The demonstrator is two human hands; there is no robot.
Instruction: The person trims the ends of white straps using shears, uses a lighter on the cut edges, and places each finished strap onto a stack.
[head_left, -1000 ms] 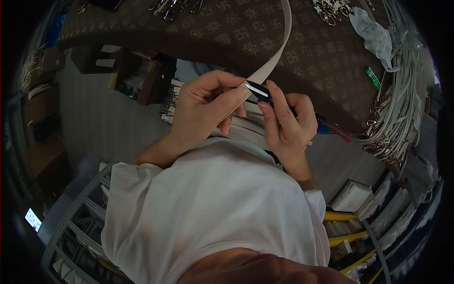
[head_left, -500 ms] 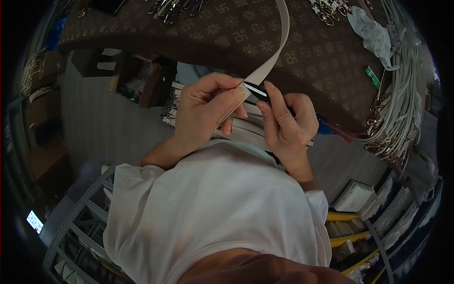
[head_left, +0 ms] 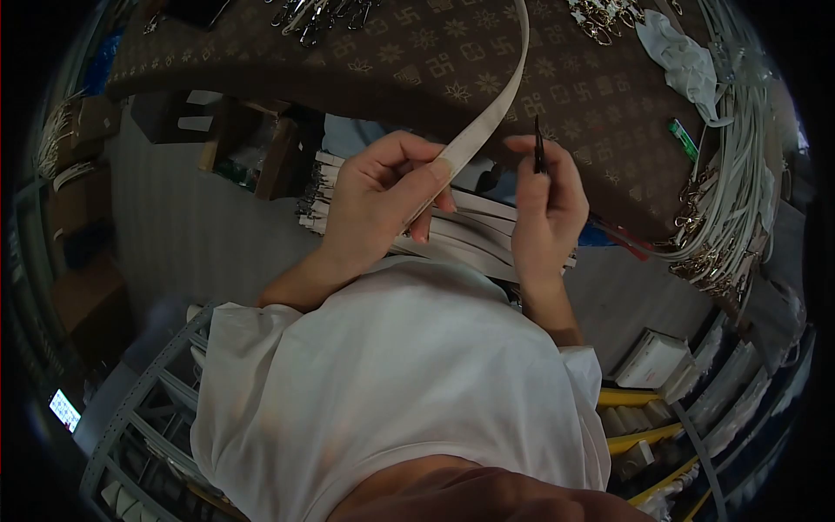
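A long cream strap (head_left: 484, 124) with stitched edges runs from the far side of the table down to my left hand (head_left: 383, 187). My left thumb and fingers pinch it near its lower end, which is partly hidden by the hand. To the right, apart from the strap, my right hand (head_left: 548, 204) grips small black thread snips (head_left: 539, 155), their narrow tip pointing away from me. Below both hands, a stack of similar cream straps (head_left: 470, 230) lies across my lap, metal clasps (head_left: 310, 196) at its left end.
A patterned brown cloth covers the table (head_left: 409, 74). On it lie metal clasps (head_left: 326, 22), a white crumpled cloth (head_left: 683, 61) and a green lighter (head_left: 684, 139). Pale cords (head_left: 739, 191) with gold hooks hang at the right edge. A cardboard box (head_left: 252, 148) stands at left below the table.
My right hand has drawn away from the strap to the right, turning the thread snips tip upward. My left hand keeps its pinch on the strap, which now lies straighter.
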